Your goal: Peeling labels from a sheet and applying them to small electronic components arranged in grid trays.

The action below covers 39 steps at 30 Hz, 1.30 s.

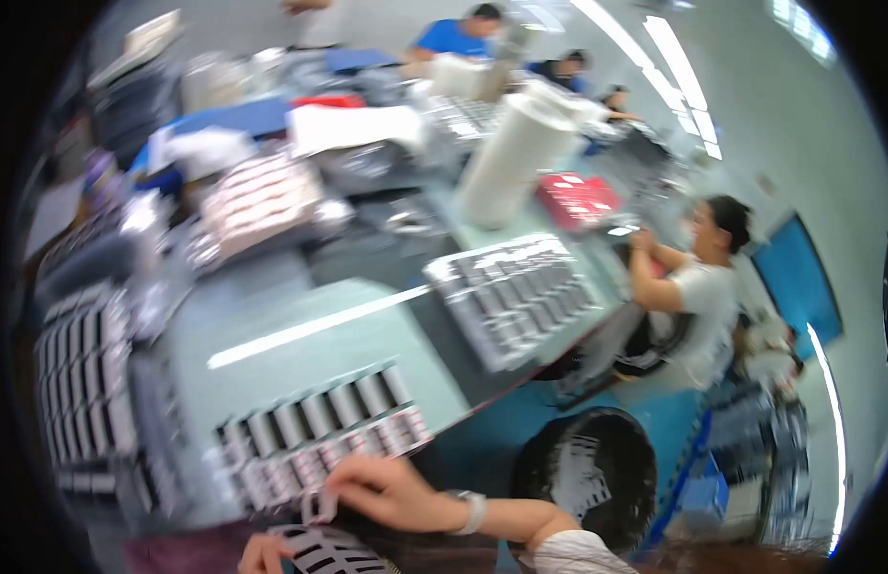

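My right hand point(391, 490), with a pale band on its wrist, is closed in a pinch at the near edge of a tray of small boxes. A small pale piece point(319, 505) shows at its fingertips, too blurred to name. My left hand point(262, 553) is at the bottom edge, partly cut off, its fingers curled at the side of a white sheet with dark slots point(334, 553). In front of both hands lies the tray of boxes point(319, 421), a row of grey-faced blocks behind a row of white pieces with red marks.
A similar tray point(511, 297) lies farther right, and stacked trays point(85, 383) stand at the left. A white roll point(515, 158) stands upright behind. A black bin point(587, 474) is on the blue floor. A co-worker point(697, 297) sits at the table's right side.
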Available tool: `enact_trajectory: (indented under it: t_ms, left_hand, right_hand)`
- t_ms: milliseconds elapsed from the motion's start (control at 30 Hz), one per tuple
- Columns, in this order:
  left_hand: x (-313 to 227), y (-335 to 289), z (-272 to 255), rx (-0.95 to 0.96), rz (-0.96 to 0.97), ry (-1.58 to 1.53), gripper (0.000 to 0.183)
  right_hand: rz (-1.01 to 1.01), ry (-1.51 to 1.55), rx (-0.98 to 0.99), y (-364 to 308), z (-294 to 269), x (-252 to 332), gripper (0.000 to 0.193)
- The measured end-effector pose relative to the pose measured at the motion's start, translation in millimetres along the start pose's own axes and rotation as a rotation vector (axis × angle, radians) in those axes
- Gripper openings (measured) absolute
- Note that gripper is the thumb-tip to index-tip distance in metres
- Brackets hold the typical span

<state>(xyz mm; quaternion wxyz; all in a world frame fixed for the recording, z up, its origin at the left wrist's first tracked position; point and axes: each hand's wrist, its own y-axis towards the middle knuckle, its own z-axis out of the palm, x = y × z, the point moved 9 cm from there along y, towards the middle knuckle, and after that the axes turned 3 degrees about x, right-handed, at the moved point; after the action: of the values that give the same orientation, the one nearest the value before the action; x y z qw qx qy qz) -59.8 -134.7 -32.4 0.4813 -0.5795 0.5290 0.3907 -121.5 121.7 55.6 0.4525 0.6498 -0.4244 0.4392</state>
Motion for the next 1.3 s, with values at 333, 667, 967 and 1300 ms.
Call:
enact_trajectory:
  t_ms: [333,667,967,1300]
  left_hand:
    - [-42.3,4.4,-12.9,-0.097,0.171,0.152,0.011]
    - [-56.0,11.1,-35.4,-0.224,0.319,0.326,0.008]
    - [-55.3,15.2,-45.1,-0.291,0.366,0.411,0.015]
    - [-49.1,16.2,-45.6,-0.302,0.374,0.427,0.017]
  right_hand:
    - [0.261,0.246,0.047,47.2,22.7,-24.6,0.008]
    - [0.347,0.115,0.282,67.8,94.9,-33.3,0.008]
    - [0.348,0.024,0.290,78.1,112.9,-34.8,0.008]
    - [0.378,0.011,0.300,77.4,114.7,-40.9,0.007]
